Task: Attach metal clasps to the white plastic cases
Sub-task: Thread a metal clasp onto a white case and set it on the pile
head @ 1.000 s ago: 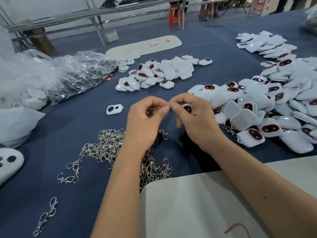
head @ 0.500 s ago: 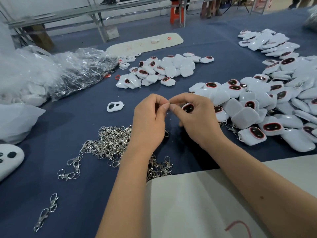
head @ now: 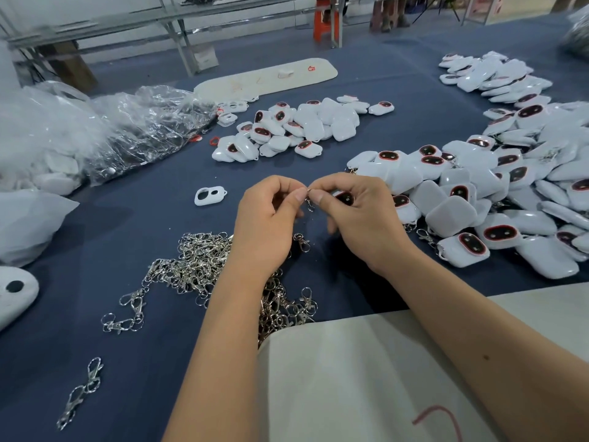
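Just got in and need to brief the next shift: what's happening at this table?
A person is fitting a metal clasp to a white case. The right hand holds the case while both thumbs and forefingers pinch the clasp between them; the left hand works it from the other side. A pile of loose clasps lies under the left forearm, and a heap of cases sits to the right on the blue table.
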`<state>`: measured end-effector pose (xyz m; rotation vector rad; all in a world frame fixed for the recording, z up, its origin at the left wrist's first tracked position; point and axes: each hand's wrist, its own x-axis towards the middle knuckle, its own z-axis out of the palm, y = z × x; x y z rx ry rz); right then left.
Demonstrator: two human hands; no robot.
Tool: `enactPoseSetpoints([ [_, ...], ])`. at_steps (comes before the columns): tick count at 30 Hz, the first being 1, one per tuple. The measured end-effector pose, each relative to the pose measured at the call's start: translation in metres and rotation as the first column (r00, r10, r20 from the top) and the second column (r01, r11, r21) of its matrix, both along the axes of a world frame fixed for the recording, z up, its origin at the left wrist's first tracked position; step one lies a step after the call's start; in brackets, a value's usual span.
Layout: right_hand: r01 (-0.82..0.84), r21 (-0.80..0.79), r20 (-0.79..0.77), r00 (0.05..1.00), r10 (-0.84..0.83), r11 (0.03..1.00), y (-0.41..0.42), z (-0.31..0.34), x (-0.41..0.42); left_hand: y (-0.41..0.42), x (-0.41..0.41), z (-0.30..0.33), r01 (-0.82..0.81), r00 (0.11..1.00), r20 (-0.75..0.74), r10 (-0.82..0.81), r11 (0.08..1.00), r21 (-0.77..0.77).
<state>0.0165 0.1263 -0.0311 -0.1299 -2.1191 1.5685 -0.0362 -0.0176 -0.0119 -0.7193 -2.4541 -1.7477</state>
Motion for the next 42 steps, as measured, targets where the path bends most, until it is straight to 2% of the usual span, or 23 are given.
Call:
enactPoseSetpoints([
  [5, -0.024, -0.046, 0.016, 1.000, 0.025, 0.999, 0.0024, -0.0008, -0.0020, -0.0004, 0.0003, -0.0005, 0.043, 0.997, 0.061, -0.045, 0.999, 0.029],
  [11, -0.055, -0.102, 0.000, 0.998, 0.055, 0.993, 0.0044, 0.0001, -0.0024, 0.0013, 0.0020, 0.0009, 0.054, 0.997, 0.046, -0.056, 0.998, 0.043],
  [16, -0.062, -0.111, 0.011, 0.998, 0.064, 0.992, 0.0056, 0.0012, -0.0020, 0.0043, 0.0042, -0.0005, 0.006, 0.998, -0.063, -0.009, 0.999, -0.038],
  [20, -0.044, -0.049, 0.006, 0.999, 0.045, 0.998, 0.0041, -0.0002, -0.0023, 0.0041, 0.0045, -0.0016, -0.045, 0.991, -0.129, 0.031, 0.993, -0.112],
  [25, -0.043, -0.051, -0.007, 0.999, 0.042, 0.998, 0.0042, -0.0025, -0.0029, 0.0025, 0.0034, 0.0005, -0.006, 0.999, -0.048, 0.005, 1.000, -0.023],
  [32, -0.060, -0.052, -0.020, 0.998, 0.059, 0.997, 0.0059, -0.0024, -0.0031, 0.0021, 0.0044, 0.0022, 0.026, 1.000, 0.004, -0.026, 0.999, 0.022],
  [42, -0.023, -0.024, -0.013, 1.000, 0.023, 0.999, 0.0037, 0.0009, 0.0008, 0.0054, 0.0049, -0.0030, -0.069, 0.987, -0.150, 0.053, 0.992, -0.102],
])
